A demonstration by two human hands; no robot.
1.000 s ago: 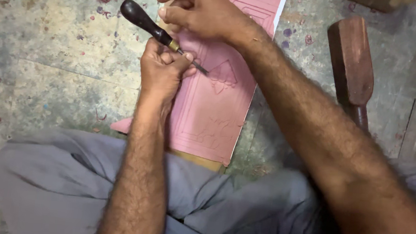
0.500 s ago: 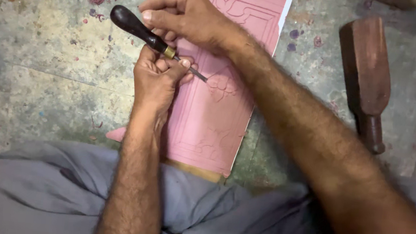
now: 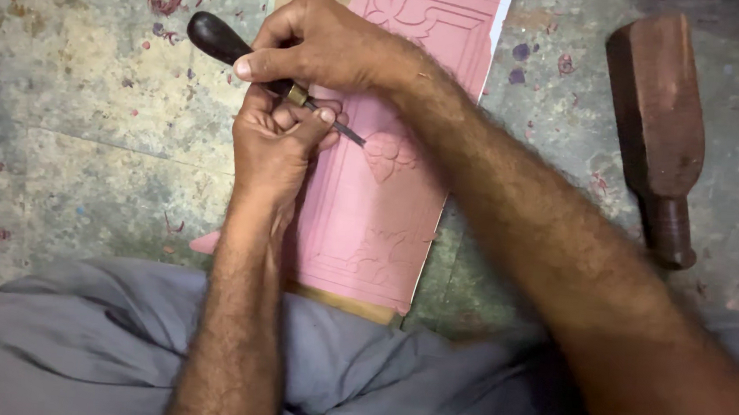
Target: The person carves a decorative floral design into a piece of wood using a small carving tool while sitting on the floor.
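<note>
Pink panel (image 3: 387,209) lay lengthwise away from the person on the floor (image 3: 86,124), bare floor to its left, wooden mallet (image 3: 657,125) well right. Right hand (image 3: 321,41) gripped the chisel (image 3: 249,58) closed, handle up-left, tip down-right on the flower motif; left hand (image 3: 278,139) pinched the blade, probably resting on the panel. Versus 0.5 s earlier, grips were unchanged.

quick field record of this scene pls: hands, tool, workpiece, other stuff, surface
right hand: wrapped around the dark handle of the carving tool
left hand: resting on the panel, fingers steadying the tool's metal shaft near the tip
tool tip: touching a leaf motif on the panel
workpiece: pink panel with carved floral border, lying on a wooden board
other: wooden mallet lying apart, untouched
surface: stained stone floor
posture: seated, grey trousers
</note>
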